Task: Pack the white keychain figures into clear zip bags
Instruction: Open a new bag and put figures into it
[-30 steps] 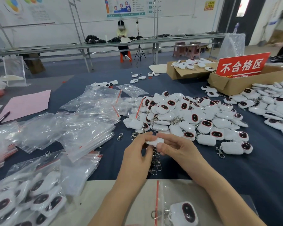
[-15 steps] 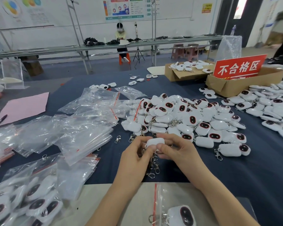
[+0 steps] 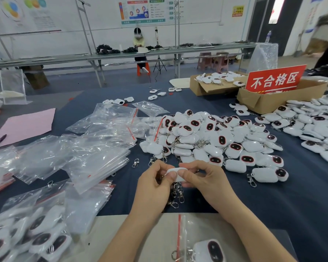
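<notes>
Held figure (image 3: 176, 170) mostly hidden (thumbs (image 3: 185, 174) cover it)

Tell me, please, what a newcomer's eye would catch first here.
A heap of white keychain figures sits central on the table. Just before it, the left hand and right hand pinch one figure. A red sign stands in a cardboard box at far right.

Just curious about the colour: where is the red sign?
In the head view, far right: the red sign stands in a cardboard box, behind the loose white figures.
</notes>
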